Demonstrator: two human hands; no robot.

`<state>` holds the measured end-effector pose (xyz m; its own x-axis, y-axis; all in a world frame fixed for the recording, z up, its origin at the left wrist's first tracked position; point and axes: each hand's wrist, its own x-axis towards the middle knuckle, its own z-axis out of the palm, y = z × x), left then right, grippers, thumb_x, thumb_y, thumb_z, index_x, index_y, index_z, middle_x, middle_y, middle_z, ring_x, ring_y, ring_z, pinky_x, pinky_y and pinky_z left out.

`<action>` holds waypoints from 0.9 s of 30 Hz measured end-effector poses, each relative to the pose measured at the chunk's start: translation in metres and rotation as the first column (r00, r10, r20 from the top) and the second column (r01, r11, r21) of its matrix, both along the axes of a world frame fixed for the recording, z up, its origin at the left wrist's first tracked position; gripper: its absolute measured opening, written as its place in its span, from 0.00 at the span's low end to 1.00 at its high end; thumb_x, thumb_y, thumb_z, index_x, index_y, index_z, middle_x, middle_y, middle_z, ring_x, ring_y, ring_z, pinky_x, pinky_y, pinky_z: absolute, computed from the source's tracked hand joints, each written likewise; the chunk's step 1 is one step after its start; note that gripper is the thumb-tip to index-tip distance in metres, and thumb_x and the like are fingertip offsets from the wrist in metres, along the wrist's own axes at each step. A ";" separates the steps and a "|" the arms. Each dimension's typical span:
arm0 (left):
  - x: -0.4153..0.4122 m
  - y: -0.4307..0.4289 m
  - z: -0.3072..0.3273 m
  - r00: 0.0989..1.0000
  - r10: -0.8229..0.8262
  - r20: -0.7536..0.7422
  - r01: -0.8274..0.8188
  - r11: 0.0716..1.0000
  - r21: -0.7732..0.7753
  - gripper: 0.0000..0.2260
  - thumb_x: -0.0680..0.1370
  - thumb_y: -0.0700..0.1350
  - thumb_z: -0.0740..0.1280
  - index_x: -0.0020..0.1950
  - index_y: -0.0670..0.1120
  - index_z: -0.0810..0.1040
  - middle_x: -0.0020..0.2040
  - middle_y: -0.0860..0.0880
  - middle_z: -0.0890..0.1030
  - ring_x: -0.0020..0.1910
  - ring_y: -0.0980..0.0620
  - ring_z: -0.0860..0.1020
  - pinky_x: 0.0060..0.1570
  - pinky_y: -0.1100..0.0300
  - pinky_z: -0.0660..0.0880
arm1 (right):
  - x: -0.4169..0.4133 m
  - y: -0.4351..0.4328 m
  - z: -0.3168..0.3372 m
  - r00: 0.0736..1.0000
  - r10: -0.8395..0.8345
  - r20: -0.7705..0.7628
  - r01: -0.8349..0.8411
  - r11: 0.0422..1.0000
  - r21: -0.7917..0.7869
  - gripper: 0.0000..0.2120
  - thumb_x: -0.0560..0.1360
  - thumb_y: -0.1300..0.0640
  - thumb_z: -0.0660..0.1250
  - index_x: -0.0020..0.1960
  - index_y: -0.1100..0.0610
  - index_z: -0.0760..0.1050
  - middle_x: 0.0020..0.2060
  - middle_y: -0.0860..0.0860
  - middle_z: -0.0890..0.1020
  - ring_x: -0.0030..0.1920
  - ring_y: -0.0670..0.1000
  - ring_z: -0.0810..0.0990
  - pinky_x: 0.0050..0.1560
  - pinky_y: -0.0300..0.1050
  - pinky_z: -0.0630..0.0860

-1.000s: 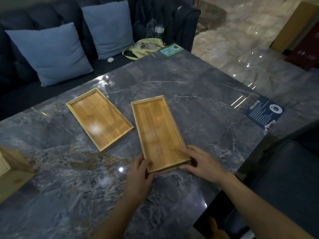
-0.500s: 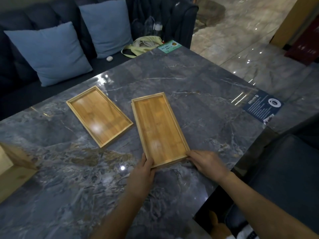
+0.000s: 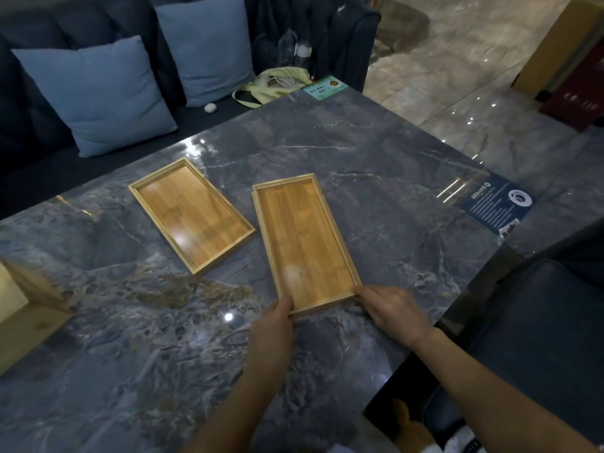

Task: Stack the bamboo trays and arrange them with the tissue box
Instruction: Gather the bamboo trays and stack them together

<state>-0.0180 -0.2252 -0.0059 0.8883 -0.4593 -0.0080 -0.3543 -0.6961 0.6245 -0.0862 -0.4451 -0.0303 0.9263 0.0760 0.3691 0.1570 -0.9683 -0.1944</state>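
Observation:
Two shallow bamboo trays lie flat, side by side, on the dark marble table (image 3: 376, 165). The left tray (image 3: 192, 214) sits untouched, angled toward the sofa. The right tray (image 3: 304, 243) points away from me. My left hand (image 3: 271, 335) pinches its near-left corner, thumb on the rim. My right hand (image 3: 395, 312) lies on the table, fingers spread, fingertips touching the near-right corner. A light wooden tissue box (image 3: 23, 308) stands at the table's left edge, partly cut off by the frame.
A dark sofa with two blue cushions (image 3: 98, 93) runs along the table's far side, with a yellow bag (image 3: 277, 83) on the seat. A green card (image 3: 325, 87) and a blue sticker (image 3: 496, 207) lie on the table. The right table edge drops to a dark seat (image 3: 539, 322).
The right tray has gone from slightly lifted at its near end to flat on the table and a little farther from me. Both hands slid back from inside the tray to its near corners.

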 end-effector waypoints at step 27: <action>0.168 0.053 0.034 0.305 0.231 -0.924 -0.860 0.483 -0.164 0.21 0.78 0.52 0.60 0.67 0.41 0.71 0.64 0.39 0.76 0.61 0.39 0.75 0.54 0.46 0.76 | 0.257 0.149 0.041 0.654 0.041 -0.755 0.420 0.810 0.409 0.44 0.70 0.44 0.69 0.73 0.64 0.51 0.74 0.62 0.58 0.73 0.60 0.56 0.72 0.53 0.57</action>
